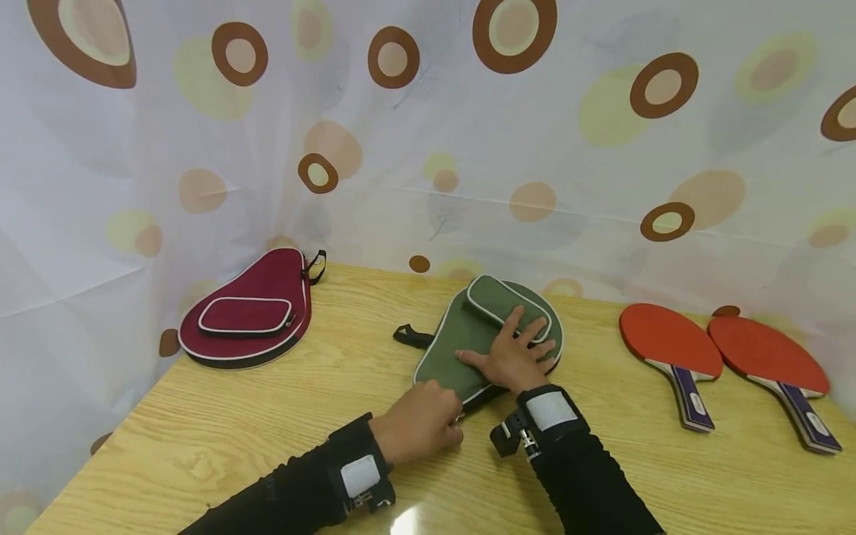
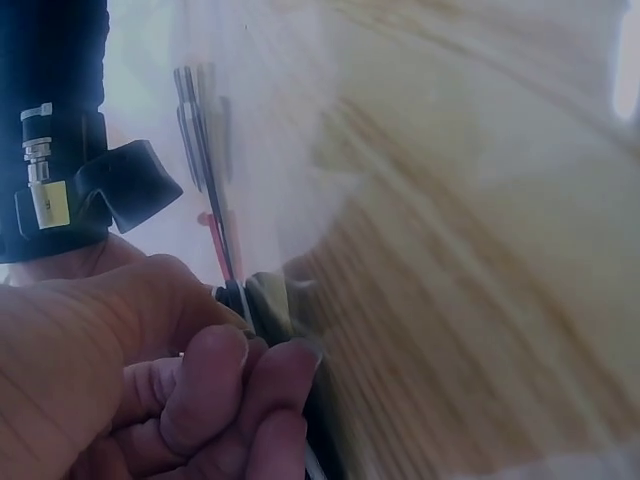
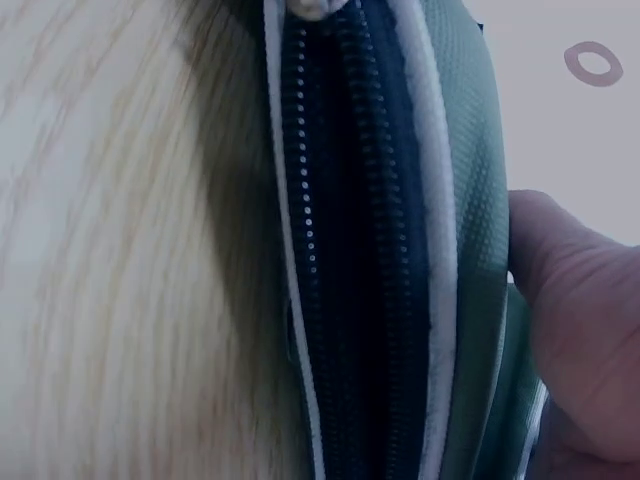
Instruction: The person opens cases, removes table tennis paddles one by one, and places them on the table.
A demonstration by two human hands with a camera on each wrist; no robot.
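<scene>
A green paddle case [image 1: 444, 364] with white piping and a small front pocket lies on the table. My right hand [image 1: 518, 357] rests on it with fingers spread, the thumb [image 3: 570, 290] against the green cloth in the right wrist view. At the near edge, my left hand [image 1: 421, 422] has its fingers curled, pinching the zipper pull; the fingers [image 2: 205, 385] mostly hide it in the left wrist view. Along the case's side, the zipper [image 3: 350, 220] shows two parted rows of teeth with a dark gap between, and left-hand fingertips show at its top end.
On the left lies a dark red paddle case [image 1: 261, 282] with a black strap. Two table tennis paddles with red rubber, one nearer [image 1: 669, 338] and one farther right [image 1: 769, 349], lie on the wooden table [image 1: 267, 416]. Behind hangs a patterned curtain [image 1: 435, 134].
</scene>
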